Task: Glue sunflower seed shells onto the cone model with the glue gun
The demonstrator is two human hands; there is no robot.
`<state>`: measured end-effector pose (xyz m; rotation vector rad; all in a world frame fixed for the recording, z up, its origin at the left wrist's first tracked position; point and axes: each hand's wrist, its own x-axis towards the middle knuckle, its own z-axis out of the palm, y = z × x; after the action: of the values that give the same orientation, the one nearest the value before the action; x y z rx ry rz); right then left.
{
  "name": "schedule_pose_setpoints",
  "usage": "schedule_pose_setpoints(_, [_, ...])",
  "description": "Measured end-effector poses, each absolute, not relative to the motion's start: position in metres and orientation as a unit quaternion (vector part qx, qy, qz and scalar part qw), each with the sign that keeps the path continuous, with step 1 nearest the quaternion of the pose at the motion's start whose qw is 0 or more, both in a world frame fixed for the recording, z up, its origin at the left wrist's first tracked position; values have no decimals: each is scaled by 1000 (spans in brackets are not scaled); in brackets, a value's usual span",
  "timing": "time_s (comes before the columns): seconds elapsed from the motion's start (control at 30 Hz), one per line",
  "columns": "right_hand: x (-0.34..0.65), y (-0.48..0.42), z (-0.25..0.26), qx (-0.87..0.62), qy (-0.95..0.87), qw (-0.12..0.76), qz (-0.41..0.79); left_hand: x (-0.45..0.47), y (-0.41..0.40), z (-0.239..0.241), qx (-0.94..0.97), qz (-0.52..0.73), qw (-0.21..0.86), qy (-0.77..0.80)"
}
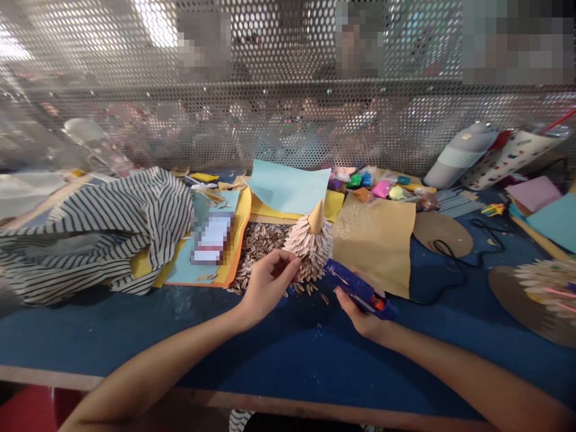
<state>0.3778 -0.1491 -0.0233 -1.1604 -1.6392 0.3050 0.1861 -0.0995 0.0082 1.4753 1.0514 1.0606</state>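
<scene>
A paper cone [317, 219] stands upright, its lower part covered in overlapping pale seed shells and its tan tip bare. Just in front of it is my left hand [271, 277], thumb and forefinger pinched on a small dark sliver that looks like a sunflower seed shell. My right hand [366, 321] is wrapped round a blue hot glue gun [357, 289], its nozzle end pointing up and left near the cone's base. Loose striped sunflower seed shells [261, 243] lie in a heap left of the cone, and several are scattered below it.
Left are a striped cloth [157, 222] and a phone [212, 239] on coloured paper. Behind stand a light blue sheet [288, 186] and small colourful clay packets [381, 188]. Right are brown paper [382, 246], a black cord [459, 270], bottles [463, 153] and another shell-covered piece [546, 285].
</scene>
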Motion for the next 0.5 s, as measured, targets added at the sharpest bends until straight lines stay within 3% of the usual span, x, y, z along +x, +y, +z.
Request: schedule_pose_setpoints(0.5, [378, -149, -23, -475, -703, 504, 160, 184, -99, 9, 638, 441, 462, 431])
